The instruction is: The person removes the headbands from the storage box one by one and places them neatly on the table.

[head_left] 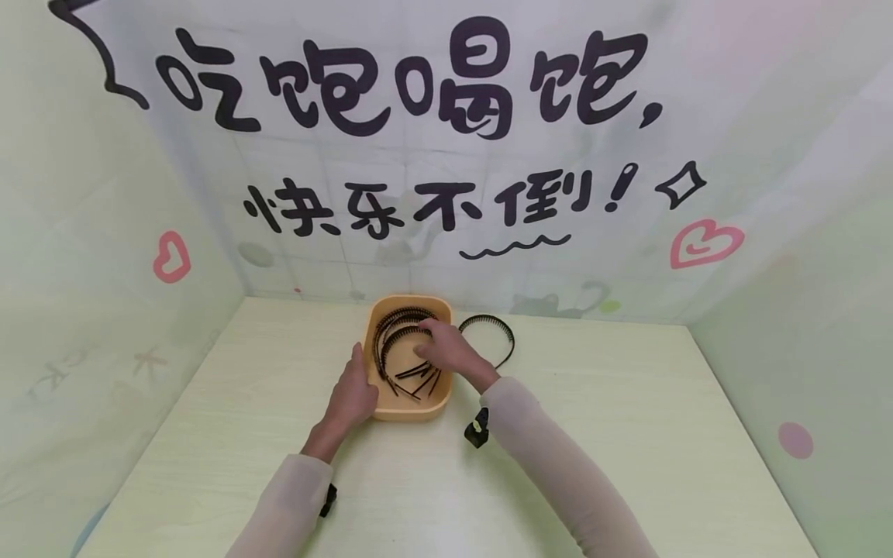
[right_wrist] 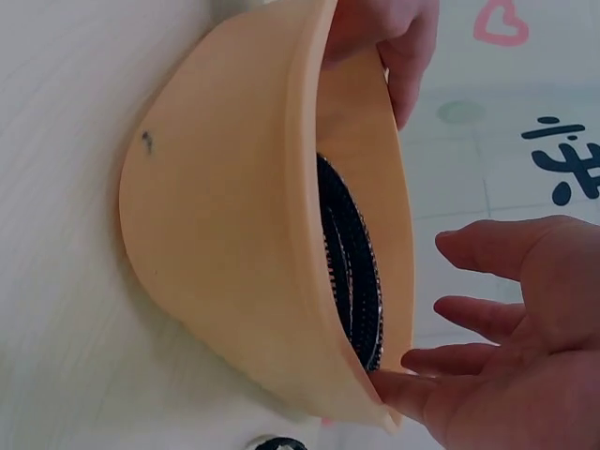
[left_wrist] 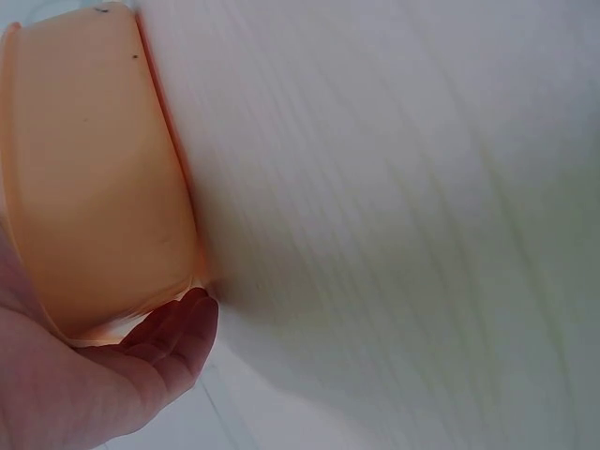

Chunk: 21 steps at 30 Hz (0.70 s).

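Observation:
An orange plastic bin (head_left: 408, 415) stands on the table near the back wall, with several black toothed headbands (head_left: 391, 337) lying inside it. My left hand (head_left: 354, 391) grips the bin's left side, its thumb at the rim and its fingers (left_wrist: 192, 342) along the outer wall. Over the bin's right part reaches my right hand (head_left: 446, 345). Its fingers are spread and relaxed in the right wrist view, with nothing between them; one fingertip (right_wrist: 389, 382) is right at the rim beside the headbands (right_wrist: 352, 272).
One more black headband (head_left: 512, 341) lies on the table just right of the bin, partly behind the right wrist. A printed curtain (head_left: 446, 271) with large black characters rises behind the pale table (head_left: 593, 434), and similar sheets flank both sides.

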### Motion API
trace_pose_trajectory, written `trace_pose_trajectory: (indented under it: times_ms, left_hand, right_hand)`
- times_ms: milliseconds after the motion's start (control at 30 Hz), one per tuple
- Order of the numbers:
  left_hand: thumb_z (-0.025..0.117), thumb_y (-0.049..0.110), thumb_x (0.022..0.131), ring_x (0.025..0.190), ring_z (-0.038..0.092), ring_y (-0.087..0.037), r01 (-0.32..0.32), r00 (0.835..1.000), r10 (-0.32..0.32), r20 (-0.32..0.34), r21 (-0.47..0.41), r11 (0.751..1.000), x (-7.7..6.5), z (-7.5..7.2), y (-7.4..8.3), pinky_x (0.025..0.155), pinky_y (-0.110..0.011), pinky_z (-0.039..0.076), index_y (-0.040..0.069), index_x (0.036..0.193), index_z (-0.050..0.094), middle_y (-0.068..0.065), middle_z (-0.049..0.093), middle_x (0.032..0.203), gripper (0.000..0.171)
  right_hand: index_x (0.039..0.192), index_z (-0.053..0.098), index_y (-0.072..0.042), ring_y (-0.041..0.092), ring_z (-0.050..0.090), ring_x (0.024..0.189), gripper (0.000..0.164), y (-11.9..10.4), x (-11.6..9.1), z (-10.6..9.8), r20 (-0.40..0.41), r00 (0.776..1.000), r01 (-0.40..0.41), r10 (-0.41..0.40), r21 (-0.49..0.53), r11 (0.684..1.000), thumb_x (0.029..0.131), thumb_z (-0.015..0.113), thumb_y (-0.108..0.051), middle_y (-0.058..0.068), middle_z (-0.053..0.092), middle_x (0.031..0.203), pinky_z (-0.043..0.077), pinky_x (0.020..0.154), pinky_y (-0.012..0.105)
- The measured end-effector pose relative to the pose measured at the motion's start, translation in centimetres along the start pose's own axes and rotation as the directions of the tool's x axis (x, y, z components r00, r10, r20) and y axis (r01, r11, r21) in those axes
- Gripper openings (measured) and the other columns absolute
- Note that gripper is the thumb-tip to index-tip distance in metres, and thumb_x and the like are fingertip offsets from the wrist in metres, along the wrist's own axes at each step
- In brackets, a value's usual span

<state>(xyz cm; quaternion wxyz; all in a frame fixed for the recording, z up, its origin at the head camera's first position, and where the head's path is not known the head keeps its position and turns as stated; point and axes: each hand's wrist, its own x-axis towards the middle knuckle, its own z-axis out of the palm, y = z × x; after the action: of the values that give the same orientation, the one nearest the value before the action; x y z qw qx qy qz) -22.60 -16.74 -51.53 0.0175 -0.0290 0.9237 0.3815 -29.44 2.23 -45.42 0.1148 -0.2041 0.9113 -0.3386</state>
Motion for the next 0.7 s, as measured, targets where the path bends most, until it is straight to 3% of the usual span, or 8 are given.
trace_pose_trajectory:
  times_ms: [133, 233, 300, 367, 467, 567, 633, 700]
  left_hand:
    - [0.045, -0.008, 0.085, 0.121, 0.051, -0.051, 0.001, 1.000, -0.001, 0.004, -0.005, 1.000, 0.0, 0.0, 0.0, 0.094, -0.059, 0.046, -0.008, 0.155, -0.001, -0.042, 0.034, 0.145, 0.084]
    - [0.046, -0.007, 0.085, 0.120, 0.051, -0.050, 0.000, 1.000, 0.000, 0.005, -0.009, 1.000, 0.0, -0.1, 0.1, 0.094, -0.058, 0.046, -0.008, 0.155, -0.001, -0.041, 0.034, 0.145, 0.084]
    - [0.046, -0.007, 0.085, 0.119, 0.052, -0.049, 0.000, 1.000, 0.000, 0.007, -0.012, 1.000, 0.0, -0.1, 0.1, 0.093, -0.058, 0.047, -0.007, 0.155, -0.001, -0.040, 0.034, 0.146, 0.084]
    - [0.046, -0.007, 0.086, 0.119, 0.053, -0.049, -0.001, 1.000, 0.001, 0.008, -0.013, 1.000, 0.0, -0.1, 0.1, 0.092, -0.057, 0.047, -0.007, 0.155, -0.002, -0.040, 0.034, 0.146, 0.084]
    - [0.046, -0.007, 0.086, 0.119, 0.053, -0.048, -0.002, 1.000, 0.003, 0.008, -0.011, 1.000, 0.0, -0.1, 0.0, 0.092, -0.057, 0.048, -0.007, 0.155, -0.002, -0.040, 0.034, 0.146, 0.084]
    - [0.045, -0.008, 0.086, 0.119, 0.053, -0.048, -0.003, 1.000, 0.003, 0.004, -0.006, 1.000, 0.0, 0.0, 0.0, 0.091, -0.056, 0.049, -0.008, 0.155, -0.001, -0.041, 0.034, 0.146, 0.083]
    - [0.045, -0.008, 0.086, 0.118, 0.054, -0.048, -0.003, 1.000, 0.003, 0.001, -0.004, 1.000, 0.0, 0.0, -0.1, 0.089, -0.056, 0.050, -0.008, 0.155, -0.001, -0.041, 0.034, 0.145, 0.083]
    - [0.046, -0.008, 0.086, 0.117, 0.055, -0.048, -0.002, 1.000, 0.002, -0.003, -0.005, 1.000, 0.0, 0.0, -0.1, 0.088, -0.055, 0.051, -0.008, 0.155, -0.001, -0.041, 0.035, 0.145, 0.083]
  right_hand:
    - [0.145, 0.046, 0.000, 0.034, 0.055, 0.123, 0.054, -0.3, 0.2, 0.8, 0.012, 1.000, -0.022, 0.022, -0.028, 0.999, 0.097, 0.061, -0.017, 0.020, 0.051, 0.144, 0.045, 0.103, 0.044]
    - [0.147, 0.044, -0.001, 0.035, 0.034, 0.144, 0.055, -0.5, 0.2, 1.2, 0.010, 0.999, -0.049, 0.049, -0.016, 0.999, 0.097, 0.061, -0.019, 0.019, 0.040, 0.155, 0.036, 0.112, 0.047]
    - [0.147, 0.044, -0.001, 0.035, 0.036, 0.143, 0.056, -0.6, 0.2, 1.4, 0.009, 0.998, -0.058, 0.058, -0.009, 0.998, 0.097, 0.061, -0.019, 0.018, 0.039, 0.155, 0.038, 0.111, 0.047]
    - [0.146, 0.045, -0.001, 0.032, 0.048, 0.134, 0.055, -0.6, 0.1, 1.5, 0.000, 0.998, -0.056, 0.056, -0.012, 0.998, 0.097, 0.061, -0.018, 0.017, 0.042, 0.153, 0.044, 0.104, 0.044]
    - [0.145, 0.047, -0.001, 0.021, 0.062, 0.092, 0.052, -0.7, 0.1, 1.4, -0.025, 0.999, -0.044, 0.044, -0.015, 0.999, 0.097, 0.061, -0.017, 0.015, 0.048, 0.149, 0.049, 0.083, 0.034]
    - [0.141, 0.051, 0.001, 0.012, 0.044, 0.056, 0.048, -0.7, 0.0, 1.2, -0.055, 0.998, -0.029, 0.029, 0.010, 1.000, 0.096, 0.060, -0.012, 0.016, 0.056, 0.141, 0.041, 0.060, 0.027]
    - [0.140, 0.053, 0.001, 0.010, 0.036, 0.049, 0.046, -0.7, 0.0, 1.0, -0.066, 0.997, -0.024, 0.026, 0.028, 0.999, 0.096, 0.059, -0.009, 0.018, 0.060, 0.136, 0.036, 0.053, 0.024]
    - [0.138, 0.055, 0.001, 0.011, 0.042, 0.051, 0.044, -0.7, -0.1, 0.8, -0.074, 0.997, -0.022, 0.023, 0.018, 1.000, 0.095, 0.059, -0.008, 0.018, 0.062, 0.132, 0.038, 0.054, 0.025]
